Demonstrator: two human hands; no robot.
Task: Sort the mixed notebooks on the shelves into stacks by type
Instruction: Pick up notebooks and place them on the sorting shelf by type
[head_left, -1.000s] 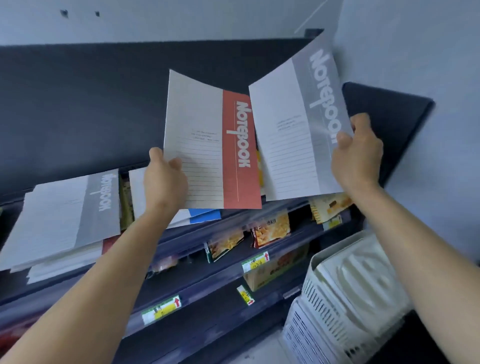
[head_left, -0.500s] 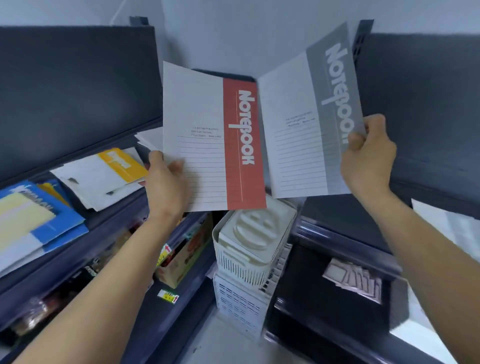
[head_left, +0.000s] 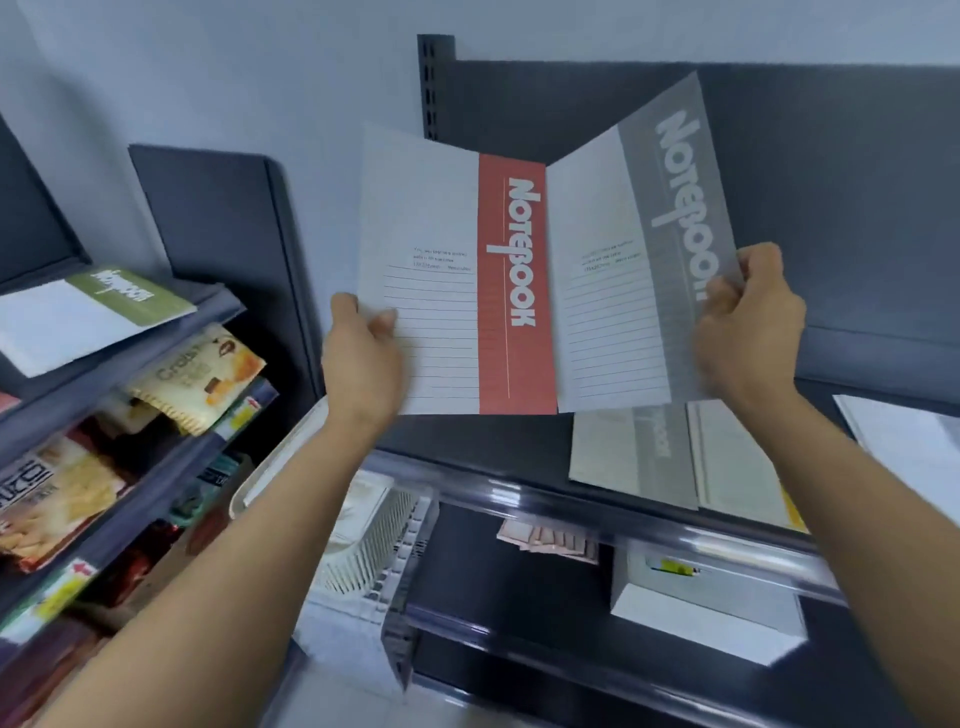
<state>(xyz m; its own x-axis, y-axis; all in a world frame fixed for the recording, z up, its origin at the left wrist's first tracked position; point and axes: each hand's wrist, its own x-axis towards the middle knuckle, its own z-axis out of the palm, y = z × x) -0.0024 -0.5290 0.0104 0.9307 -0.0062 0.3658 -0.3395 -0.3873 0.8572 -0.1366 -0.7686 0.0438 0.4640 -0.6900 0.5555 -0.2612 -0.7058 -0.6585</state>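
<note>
Two notebooks are held up side by side in the air, covers facing the person: the red-striped notebook (head_left: 514, 291) and, touching its right edge and angled a little back, the grey-striped notebook (head_left: 644, 270), each with "Notebook" printed up its coloured band. The left hand (head_left: 361, 364) grips the red one at its lower left corner, thumb on the lined front and fingers behind. The right hand (head_left: 748, 332) pinches the grey one at its right edge, fingers curled over the band (that hand is blurred, so the exact finger placement is hard to read). Just below the pair, at about five o'clock, a flat grey notebook (head_left: 634, 452) lies on the dark shelf (head_left: 483, 452). A pale notebook (head_left: 737, 457) sits just beside it at three o'clock, and a white notebook (head_left: 904, 436) lies further along at the frame's edge. Under that shelf, at six o'clock, sit some pink packets (head_left: 550, 538) and a white box (head_left: 706, 608). At seven o'clock stand stacked white baskets (head_left: 374, 545). Over at nine o'clock, a green-striped notebook (head_left: 93, 312) lies flat on the top tier of the left-hand shelving (head_left: 171, 345), and snack packets (head_left: 197, 379) fill the tiers beneath it.
</note>
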